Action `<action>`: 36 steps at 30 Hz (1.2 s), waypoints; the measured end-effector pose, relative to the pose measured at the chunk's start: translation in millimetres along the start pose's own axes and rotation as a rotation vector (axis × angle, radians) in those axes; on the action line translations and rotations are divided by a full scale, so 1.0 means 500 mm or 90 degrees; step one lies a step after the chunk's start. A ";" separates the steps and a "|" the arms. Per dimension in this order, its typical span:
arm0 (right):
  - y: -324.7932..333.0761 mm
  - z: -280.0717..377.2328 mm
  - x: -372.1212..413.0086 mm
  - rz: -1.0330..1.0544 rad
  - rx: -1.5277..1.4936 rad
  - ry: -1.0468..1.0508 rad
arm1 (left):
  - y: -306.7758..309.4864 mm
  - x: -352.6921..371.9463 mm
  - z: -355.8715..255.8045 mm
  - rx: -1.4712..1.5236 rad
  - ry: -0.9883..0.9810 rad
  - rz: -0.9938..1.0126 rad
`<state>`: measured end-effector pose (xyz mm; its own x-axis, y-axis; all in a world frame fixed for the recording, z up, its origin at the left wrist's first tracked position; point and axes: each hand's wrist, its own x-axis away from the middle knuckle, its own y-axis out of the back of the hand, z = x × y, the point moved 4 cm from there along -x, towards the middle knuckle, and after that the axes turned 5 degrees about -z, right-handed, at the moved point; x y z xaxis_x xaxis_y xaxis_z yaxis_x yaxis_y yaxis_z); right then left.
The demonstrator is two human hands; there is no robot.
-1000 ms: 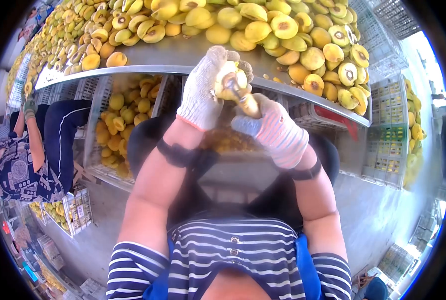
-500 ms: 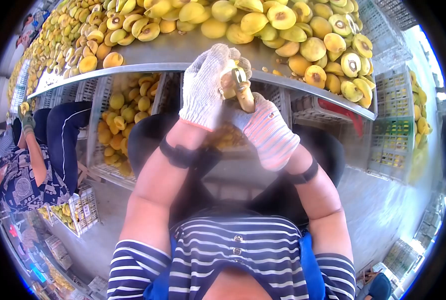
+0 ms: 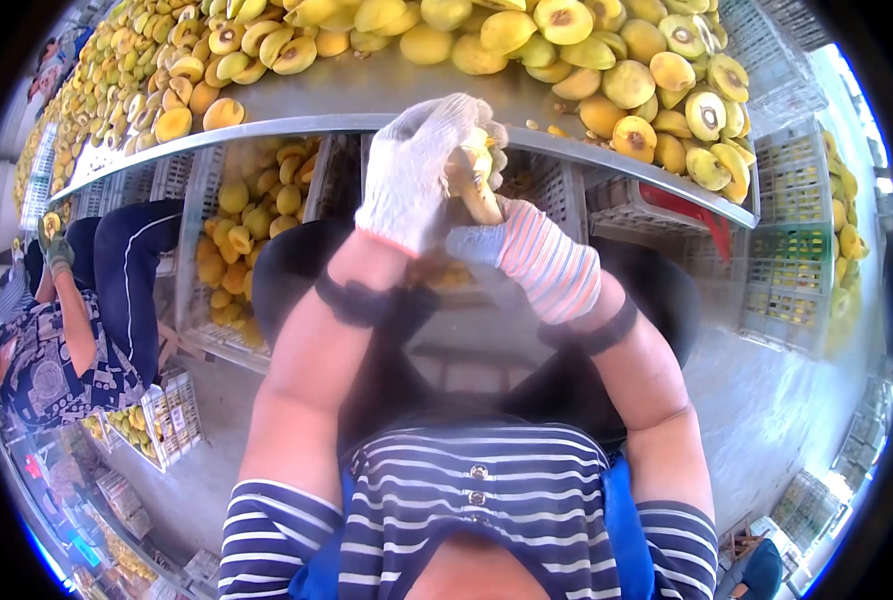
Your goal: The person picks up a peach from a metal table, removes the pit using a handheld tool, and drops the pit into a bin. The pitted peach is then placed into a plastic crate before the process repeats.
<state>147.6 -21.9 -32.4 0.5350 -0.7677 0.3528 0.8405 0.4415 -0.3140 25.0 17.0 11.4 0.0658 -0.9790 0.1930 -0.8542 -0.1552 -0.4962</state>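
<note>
My left hand (image 3: 405,180), in a white knitted glove, curls around a yellow peach (image 3: 480,152) just in front of the table edge. Most of the fruit is hidden by the fingers. My right hand (image 3: 550,262), in a striped glove, is closed on the wooden handle of a pitting tool (image 3: 482,204). The tool's metal end is pressed against or into the peach and cannot be seen. Both hands are close together above my lap.
Many peaches, whole and halved (image 3: 567,50), are heaped on the metal table (image 3: 307,105). Below stand crates, one with peaches (image 3: 257,215) at left. A red object (image 3: 682,210) lies under the right side. Another person (image 3: 67,340) sits at the left, holding fruit.
The tool's metal end, visible beside the peach earlier, is now hidden at the fruit. My right hand has turned and dropped slightly; my left hand still holds the peach.
</note>
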 end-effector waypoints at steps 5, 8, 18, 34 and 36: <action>0.013 0.031 0.031 0.001 0.056 -0.112 | -0.015 -0.009 -0.009 -0.019 0.129 0.138; 0.015 0.011 0.031 0.002 0.086 -0.127 | -0.028 -0.022 -0.012 -0.108 0.127 0.155; 0.017 0.035 0.041 0.026 0.012 -0.057 | -0.030 -0.007 0.040 0.063 0.146 0.156; 0.047 0.086 0.085 -0.162 0.090 -0.039 | -0.002 -0.065 -0.181 -0.909 -0.285 -0.096; 0.053 0.093 0.083 -0.206 0.058 0.026 | -0.073 -0.171 -0.100 -0.888 -0.313 0.039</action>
<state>196.3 -20.6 15.0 0.2366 -0.8919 0.3854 0.9715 0.2102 -0.1099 24.7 112.9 55.0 -0.0676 -0.9687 -0.2388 -0.6369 -0.1423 0.7577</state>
